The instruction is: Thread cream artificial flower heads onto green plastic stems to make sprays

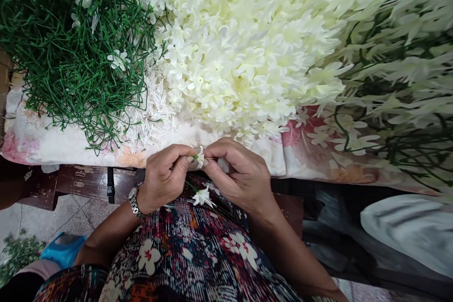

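My left hand [166, 174], with a metal watch at the wrist, pinches the green stem of an artificial flower between thumb and forefinger. The small white flower [200, 156] faces my right hand [240, 177]. Right thumb and forefinger are closed on a thin strand at the flower's centre; their tips partly hide it. Below the hands hangs a second white flower [203, 197] with white stamens, its green stem running up toward the left fingers. Beyond the hands lie a heap of green stems [85, 66], loose white stamens [152, 113] and a large heap of white-yellow blossoms [240, 56].
A flower-patterned cloth [71, 144] covers the worktop. At right are more white flowers on green stems [389, 80]. A white bag-like thing [406, 231] stands low at right. A blue object [63, 250] and greenery [21, 255] are on the floor at left.
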A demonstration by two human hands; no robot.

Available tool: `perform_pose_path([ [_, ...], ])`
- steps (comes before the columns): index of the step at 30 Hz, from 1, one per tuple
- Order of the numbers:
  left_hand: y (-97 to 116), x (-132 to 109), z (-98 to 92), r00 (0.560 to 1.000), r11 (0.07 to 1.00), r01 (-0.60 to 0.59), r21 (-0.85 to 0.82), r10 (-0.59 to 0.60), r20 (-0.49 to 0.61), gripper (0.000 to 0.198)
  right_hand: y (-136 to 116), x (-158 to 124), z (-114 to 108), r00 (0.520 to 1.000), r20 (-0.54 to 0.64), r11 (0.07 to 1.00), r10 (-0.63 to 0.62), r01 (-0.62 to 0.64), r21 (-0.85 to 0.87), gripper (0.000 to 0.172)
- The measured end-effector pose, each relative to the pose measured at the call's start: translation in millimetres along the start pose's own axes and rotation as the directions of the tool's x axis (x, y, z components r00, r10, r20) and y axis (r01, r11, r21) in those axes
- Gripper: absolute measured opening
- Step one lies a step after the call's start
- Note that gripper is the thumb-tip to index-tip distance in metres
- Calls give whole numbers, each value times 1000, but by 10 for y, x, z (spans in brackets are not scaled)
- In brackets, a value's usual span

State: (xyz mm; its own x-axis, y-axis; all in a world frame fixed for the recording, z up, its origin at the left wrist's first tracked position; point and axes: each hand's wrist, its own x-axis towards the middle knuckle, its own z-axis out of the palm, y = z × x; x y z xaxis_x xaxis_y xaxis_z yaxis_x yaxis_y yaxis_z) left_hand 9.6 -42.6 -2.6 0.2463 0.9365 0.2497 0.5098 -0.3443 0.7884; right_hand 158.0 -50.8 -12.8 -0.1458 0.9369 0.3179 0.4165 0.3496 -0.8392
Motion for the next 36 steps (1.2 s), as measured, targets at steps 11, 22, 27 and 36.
perform_pose_path([
  [11, -27, -4, 0, 998, 998, 60, -9, -60, -14, 8, -3, 16, 42, 998, -40, 997, -40, 38, -64, 9],
  [22, -76, -2, 41, 993, 994, 104, -33, -106, -54, 8, -12, 95, 57, 994, -18, 975, -111, 106, -196, 6],
  [27, -87, 0, 66, 985, 984, 156, -86, -161, -58, 7, 12, 105, 95, 995, -23, 977, -94, 88, -196, 5],
  [36, -118, 5, 73, 987, 986, 142, -83, -148, -66, 7, 11, 133, 108, 997, -6, 973, -79, 76, -218, 4],
])
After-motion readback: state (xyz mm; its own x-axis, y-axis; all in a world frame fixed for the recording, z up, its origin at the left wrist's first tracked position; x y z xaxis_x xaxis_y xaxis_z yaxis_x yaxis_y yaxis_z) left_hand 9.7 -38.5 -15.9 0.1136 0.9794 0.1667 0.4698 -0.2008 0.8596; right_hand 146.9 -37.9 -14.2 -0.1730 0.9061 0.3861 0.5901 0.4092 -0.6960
